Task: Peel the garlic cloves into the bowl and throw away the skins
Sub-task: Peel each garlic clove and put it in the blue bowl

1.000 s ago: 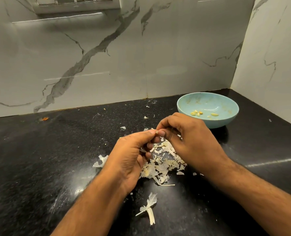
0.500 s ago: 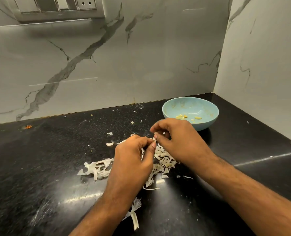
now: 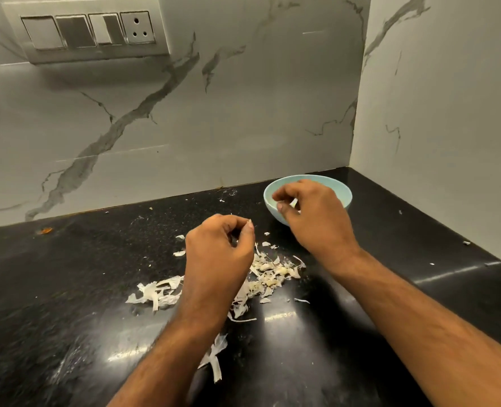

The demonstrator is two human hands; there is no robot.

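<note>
Two bare hands over a black tabletop [image 3: 67, 289]. Right hand [image 3: 311, 212] sits above a light blue bowl [image 3: 344, 192] at far right, near the corner of the marble walls. Its fingers are curled, thumb and fingertips close together over the bowl's inside; a small pale bit shows between them, likely a garlic clove [image 3: 293, 203], too small to be sure. So right grip: pinched, contents unclear. Bowl contents hidden by the hand.

Left hand [image 3: 218, 254] hovers centre, above the skins, fingers curled in, thumb tip and forefinger tip meeting at its far right side. Cannot tell whether it holds anything; nothing visible in that grip. The two hands are apart, left nearer and further left than right.

Garlic skins [image 3: 270, 274] lie in a loose white pile on the tabletop between the two forearms, just near of the bowl, partly covered by the left hand. A second clump of skins [image 3: 155, 292] lies left of the left wrist. One long skin strip [image 3: 214, 356] lies nearer, beside the left forearm. Small white flecks scattered toward the far wall and right edge.

Small orange scrap [image 3: 45, 230] on the tabletop at far left by the wall. Switch panel [image 3: 88, 32] with a socket on the far wall, upper left.
</note>
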